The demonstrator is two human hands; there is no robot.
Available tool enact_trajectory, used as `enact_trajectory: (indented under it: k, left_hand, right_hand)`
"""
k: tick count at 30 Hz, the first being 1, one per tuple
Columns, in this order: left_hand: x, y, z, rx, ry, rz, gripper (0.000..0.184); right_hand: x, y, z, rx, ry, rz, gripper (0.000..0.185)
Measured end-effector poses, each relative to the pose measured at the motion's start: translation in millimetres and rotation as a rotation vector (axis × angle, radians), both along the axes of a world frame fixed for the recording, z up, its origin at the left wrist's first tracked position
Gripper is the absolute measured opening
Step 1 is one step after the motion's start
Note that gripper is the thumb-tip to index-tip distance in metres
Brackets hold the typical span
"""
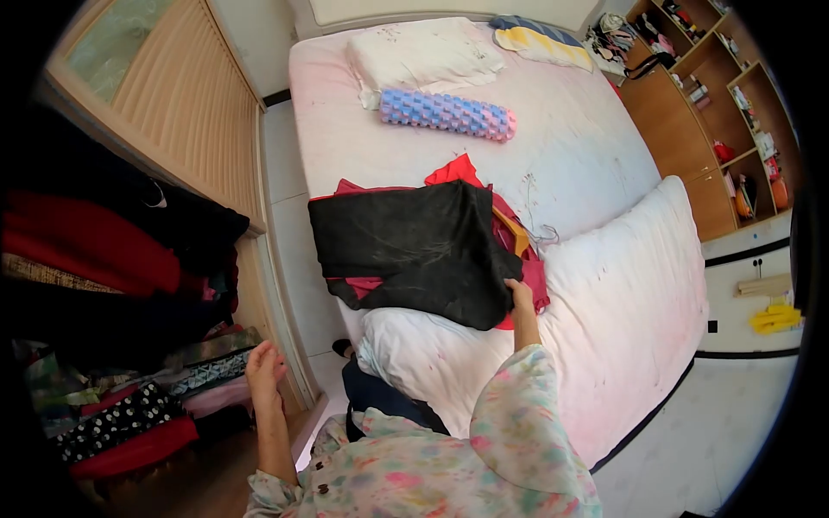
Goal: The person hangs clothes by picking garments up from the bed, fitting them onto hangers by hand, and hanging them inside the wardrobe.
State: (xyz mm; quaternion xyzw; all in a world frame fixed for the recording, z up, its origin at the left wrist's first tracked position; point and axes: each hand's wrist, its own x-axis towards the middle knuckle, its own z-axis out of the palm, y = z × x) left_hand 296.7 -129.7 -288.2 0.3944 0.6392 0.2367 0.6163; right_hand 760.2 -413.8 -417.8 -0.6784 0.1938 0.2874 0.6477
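Note:
Black trousers lie folded across the bed, on top of red and maroon clothes. Part of a wooden hanger shows at their right side. My right hand grips the lower right edge of the black trousers, fingers closed on the cloth. Away from the bed, my left hand is raised near the open wardrobe with its fingers curled; whether it holds anything is too small to tell. A bright red cloth sticks out above the black trousers.
A blue and pink foam roller lies by a white pillow. A thick quilt covers the bed's near right side. Hanging and folded clothes fill the wardrobe at left. Wooden shelves stand at back right.

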Motion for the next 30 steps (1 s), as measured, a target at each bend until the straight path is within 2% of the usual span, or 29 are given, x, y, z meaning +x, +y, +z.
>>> enact_trajectory:
  k: [2,6,11,14,15,18,19,21,24,25,28,30]
  left_hand:
    - [-1.3,0.4,0.7,-0.003,-0.016,0.018,0.024]
    - [-5.6,-1.0,8.0,-0.017,-0.022,0.047,0.025]
    - [-17.1,-3.3,15.7,0.003,-0.061,0.071,0.028]
    - [-27.5,-2.5,12.6,0.021,-0.098,0.058,0.033]
    - [-27.7,-2.4,15.3,0.019,-0.1,0.052,0.034]
    - [-26.4,1.5,20.5,0.058,-0.124,0.012,0.041]
    - [-29.2,3.9,24.5,0.084,-0.129,0.019,0.044]
    - [-30.4,15.1,43.8,0.165,-0.12,0.027,0.055]
    - [-28.9,39.1,94.3,0.395,-0.232,0.012,0.07]
    - [-34.6,51.7,96.6,0.486,-0.28,0.002,0.075]
    - [-41.2,71.7,149.1,0.719,-0.159,0.025,0.076]
    - [-55.8,82.8,175.9,0.823,-0.315,-0.069,0.072]
  right_hand:
    - [-27.1,41.3,36.6,0.063,-0.043,0.05,0.035]
    - [-82.2,99.3,67.0,0.278,-0.034,0.059,0.032]
    - [-164.0,126.7,119.0,0.447,-0.143,0.208,0.043]
    - [-190.3,119.7,153.8,0.463,-0.219,0.454,0.046]
    - [-191.6,111.1,154.5,0.373,-0.262,0.616,0.048]
    - [-199.6,107.7,191.5,0.365,-0.687,0.899,0.049]
    - [-202.2,106.5,201.8,0.426,-0.593,0.95,0.048]
    - [-197.3,109.4,233.3,0.517,-0.59,1.064,0.039]
    - [-184.1,114.9,269.4,0.519,-0.545,1.193,0.035]
    - [-183.2,118.2,290.9,0.51,-0.496,1.229,0.031]
    - [-171.6,133.8,341.2,0.519,-0.627,1.456,0.024]
    - [-168.5,149.7,375.8,0.569,-0.849,1.593,0.022]
